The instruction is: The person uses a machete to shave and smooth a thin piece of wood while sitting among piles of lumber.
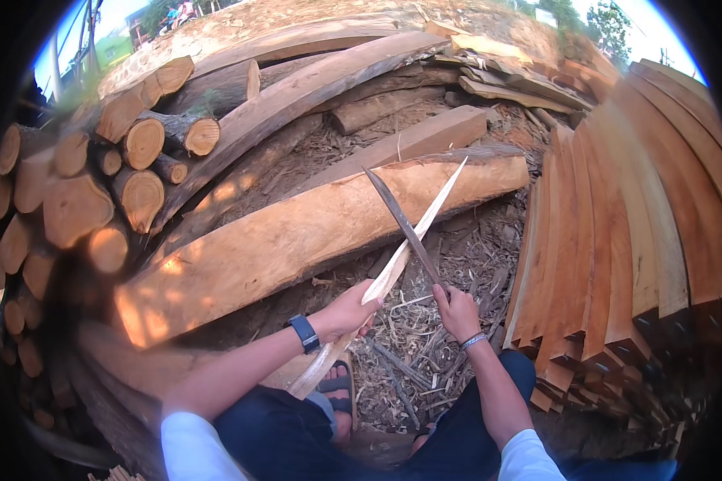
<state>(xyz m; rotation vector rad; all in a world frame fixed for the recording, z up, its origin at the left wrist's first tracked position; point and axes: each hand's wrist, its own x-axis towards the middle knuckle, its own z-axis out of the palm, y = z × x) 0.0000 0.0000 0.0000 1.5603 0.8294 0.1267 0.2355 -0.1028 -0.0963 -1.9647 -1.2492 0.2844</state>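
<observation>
My left hand [349, 313] is closed around a long pale strip of wood [390, 277], which slants from beside my left knee up to a thin point over the big plank. In my right hand [455, 313] is a long dark-bladed machete [399, 215], its handle hidden in my fist. The blade leans up and to the left and crosses the wooden strip a little above my hands. Whether blade and strip touch at the crossing, I cannot tell. Behind both lies a thick sawn plank [257, 244] with a rough bark edge.
Stacked logs [77, 210] rise on the left, their cut ends facing me. Sawn boards [610, 232] stand in a tall pile at right. Shavings and sticks [405, 365] litter the ground between my sandalled feet. More beams [297, 92] lie farther back.
</observation>
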